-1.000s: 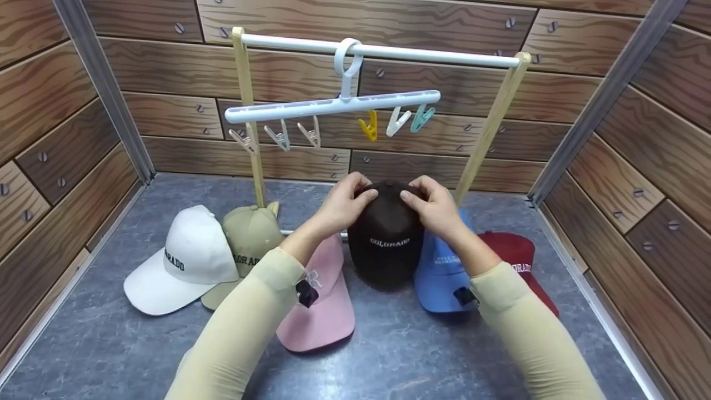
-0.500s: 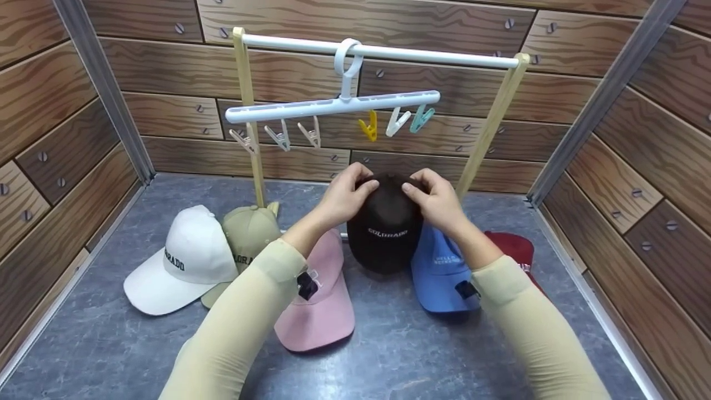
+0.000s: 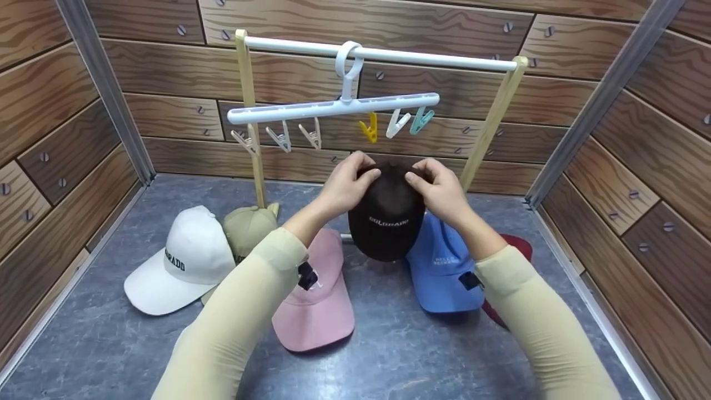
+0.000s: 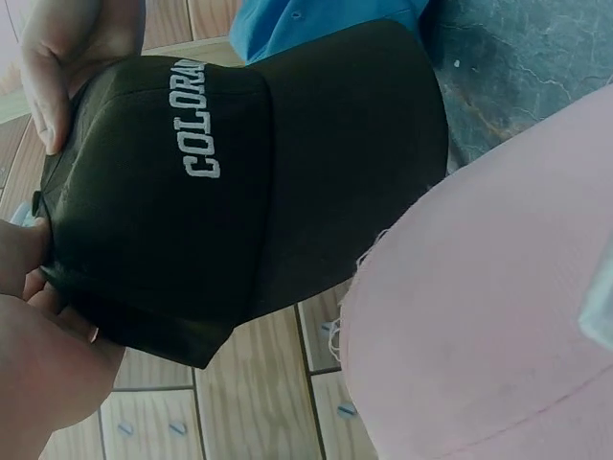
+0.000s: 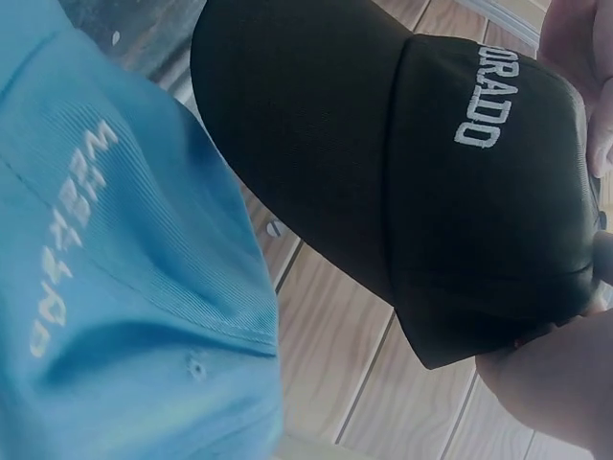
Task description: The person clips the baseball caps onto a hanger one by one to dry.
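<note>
Both my hands hold a black baseball cap [image 3: 387, 208] lettered COLORADO by its crown, brim hanging down. My left hand [image 3: 345, 184] pinches the crown's left side, thumb in front and fingers behind. On the other side my right hand [image 3: 444, 191] pinches it the same way. In the left wrist view the cap [image 4: 182, 192] shows its front and brim. Above it, a pale blue hanger [image 3: 333, 108] hangs from a white rod, with several clips beneath. The yellow clip [image 3: 369, 129] is closest over the cap.
A white cap [image 3: 191, 258], an olive cap [image 3: 250, 230] and a pink cap [image 3: 316, 311] lie on the left. The blue cap [image 3: 444, 278] and a dark red cap [image 3: 519, 247] lie on the right. The rack's wooden posts [image 3: 491, 128] stand before a wood-patterned wall.
Both hands have raised the black cap up toward the hanger, its brim lifting away from the table between the pink and blue caps. The hanger and clips have stayed put.
</note>
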`<action>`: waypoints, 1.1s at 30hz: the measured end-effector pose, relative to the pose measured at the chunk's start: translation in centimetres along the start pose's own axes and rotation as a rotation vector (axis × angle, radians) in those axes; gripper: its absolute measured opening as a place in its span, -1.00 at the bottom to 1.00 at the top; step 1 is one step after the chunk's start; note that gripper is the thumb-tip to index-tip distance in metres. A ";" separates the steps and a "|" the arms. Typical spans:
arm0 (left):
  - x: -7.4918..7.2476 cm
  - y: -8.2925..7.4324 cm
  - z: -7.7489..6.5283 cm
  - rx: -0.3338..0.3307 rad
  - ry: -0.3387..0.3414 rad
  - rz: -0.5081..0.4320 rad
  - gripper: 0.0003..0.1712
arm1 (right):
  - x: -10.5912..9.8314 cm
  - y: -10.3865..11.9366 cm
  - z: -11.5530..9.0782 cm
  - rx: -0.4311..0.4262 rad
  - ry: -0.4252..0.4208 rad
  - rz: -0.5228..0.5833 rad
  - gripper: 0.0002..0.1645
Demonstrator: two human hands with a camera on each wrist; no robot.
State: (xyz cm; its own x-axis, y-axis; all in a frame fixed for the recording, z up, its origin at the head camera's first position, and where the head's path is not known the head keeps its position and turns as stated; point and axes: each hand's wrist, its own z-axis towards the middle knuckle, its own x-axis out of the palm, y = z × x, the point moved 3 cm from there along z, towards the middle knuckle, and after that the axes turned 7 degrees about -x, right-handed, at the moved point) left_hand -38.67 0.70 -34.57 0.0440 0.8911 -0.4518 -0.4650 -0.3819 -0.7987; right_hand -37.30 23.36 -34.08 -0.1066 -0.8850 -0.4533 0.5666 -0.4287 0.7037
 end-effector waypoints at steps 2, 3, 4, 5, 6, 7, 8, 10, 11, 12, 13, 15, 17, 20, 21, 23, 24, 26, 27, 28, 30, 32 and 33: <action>0.0 -0.1 0.2 0.007 -0.003 -0.012 -0.79 | -0.2 0.1 0.2 0.005 0.000 -0.011 -0.77; 0.0 -0.1 0.2 0.010 -0.008 -0.017 -0.78 | -0.3 0.1 0.3 0.007 0.001 -0.014 -0.76; 0.0 -0.1 0.3 0.013 -0.012 -0.023 -0.78 | -0.3 0.1 0.4 0.007 0.002 -0.016 -0.76; -0.1 -0.1 0.3 0.014 -0.018 -0.027 -0.78 | -0.3 0.2 0.5 0.008 0.003 -0.015 -0.76; -0.1 -0.1 0.3 0.017 -0.025 -0.030 -0.78 | -0.3 0.2 0.6 0.007 0.005 -0.016 -0.76; -0.1 -0.1 0.4 0.019 -0.034 -0.030 -0.79 | -0.3 0.2 0.6 0.006 0.008 -0.018 -0.76; -0.2 -0.1 0.4 0.022 -0.041 -0.030 -0.79 | -0.3 0.2 0.7 0.005 0.010 -0.020 -0.75; -0.2 -0.2 0.4 0.026 -0.053 -0.029 -0.79 | -0.4 0.2 0.8 0.003 0.010 -0.021 -0.75; -0.2 -0.2 0.5 0.029 -0.057 -0.027 -0.79 | -0.5 0.3 0.8 0.003 0.009 -0.023 -0.75; -0.2 -0.2 0.5 0.033 -0.061 -0.025 -0.79 | -0.6 0.3 0.9 0.005 0.008 -0.024 -0.75; -0.2 -0.3 0.5 0.037 -0.066 -0.023 -0.79 | -0.6 0.3 0.9 0.005 0.009 -0.024 -0.74; -0.2 -0.4 0.6 0.047 -0.075 -0.022 -0.80 | -0.7 0.3 1.1 0.004 0.010 -0.025 -0.74; -0.3 -0.6 0.6 0.054 -0.084 -0.018 -0.80 | -0.8 0.3 1.2 0.003 0.010 -0.021 -0.73; -0.3 -0.9 0.7 0.061 -0.096 -0.019 -0.81 | -1.0 0.5 1.4 0.000 0.007 -0.008 -0.74; -0.2 -0.9 0.7 0.064 -0.099 -0.020 -0.82 | -1.1 0.6 1.5 0.001 0.005 -0.003 -0.74; -0.2 -1.1 0.8 0.070 -0.106 -0.021 -0.83 | -1.2 0.7 1.6 -0.002 0.003 0.001 -0.75; -0.2 -1.2 0.9 0.074 -0.110 -0.020 -0.83 | -1.3 0.7 1.7 -0.005 0.002 0.000 -0.75; -0.2 -1.3 1.0 0.080 -0.120 -0.017 -0.83 | -1.5 0.9 1.8 -0.012 0.003 -0.002 -0.75; -0.2 -1.4 1.1 0.083 -0.125 -0.015 -0.83 | -1.6 0.9 1.8 -0.017 0.002 -0.001 -0.76; -0.2 -1.5 1.1 0.084 -0.129 -0.013 -0.82 | -1.7 1.0 1.9 -0.020 0.001 0.002 -0.77; -0.2 -1.7 1.2 0.086 -0.134 -0.009 -0.82 | -1.9 1.0 2.0 -0.025 0.006 0.012 -0.75; -0.2 -1.9 1.3 0.086 -0.137 -0.007 -0.81 | -2.1 1.0 2.2 -0.024 0.007 0.027 -0.75; -0.2 -2.0 1.3 0.088 -0.139 -0.005 -0.81 | -2.2 1.0 2.2 -0.023 0.006 0.031 -0.75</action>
State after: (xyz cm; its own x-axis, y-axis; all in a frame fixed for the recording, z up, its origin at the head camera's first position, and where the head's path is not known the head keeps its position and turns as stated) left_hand -38.95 1.58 -32.34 -0.0738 0.9205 -0.3837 -0.5411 -0.3602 -0.7599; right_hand -38.33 24.46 -31.19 -0.0839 -0.8964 -0.4351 0.5878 -0.3971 0.7048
